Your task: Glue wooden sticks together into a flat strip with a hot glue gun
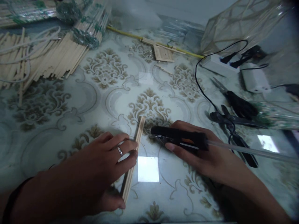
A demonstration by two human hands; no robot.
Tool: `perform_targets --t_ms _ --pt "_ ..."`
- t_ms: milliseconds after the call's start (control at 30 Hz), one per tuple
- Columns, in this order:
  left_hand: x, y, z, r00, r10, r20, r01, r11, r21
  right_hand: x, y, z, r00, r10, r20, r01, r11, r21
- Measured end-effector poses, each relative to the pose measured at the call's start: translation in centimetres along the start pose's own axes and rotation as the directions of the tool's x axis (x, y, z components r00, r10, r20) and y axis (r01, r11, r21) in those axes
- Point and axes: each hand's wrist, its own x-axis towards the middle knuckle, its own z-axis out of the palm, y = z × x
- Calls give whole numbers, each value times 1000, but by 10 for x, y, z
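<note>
Glue gun [179, 139], black, gripped tight in R hand [210, 158], lower centre; nozzle prob. just beside wooden sticks [138, 135]. L hand [100, 168] pinches them, fingers over, thumb under.

Stick pile [56, 59], scissors [241, 107], white adapter [254, 81], black cable [196, 77]

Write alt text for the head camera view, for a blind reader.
The left hand holds wooden sticks on a patterned table while the right hand points a black glue gun at them. A pile of sticks lies at top left.
</note>
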Motion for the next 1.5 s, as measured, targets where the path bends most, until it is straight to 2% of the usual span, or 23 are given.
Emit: perform_targets --t_ms 167,500,800,1133,1500 --pt "1 -4 -1 997 76 16 -76 996 39 -1 -3 4 992 -25 126 18 998 60" --pt "1 -3 -3 998 65 -5 -65 998 -24 -2 -4 6 987 -29 158 20 998 63" --pt "2 -3 -3 996 75 -49 -77 996 -51 -4 5 15 991 -92 100 92 996 7" --pt "3 -5 -2 994 85 -70 -89 995 -48 -3 1 13 990 -59 124 60 998 -4" --pt "2 -5 -1 992 99 -78 -102 994 -37 -2 -1 15 992 -80 96 82 996 -25"
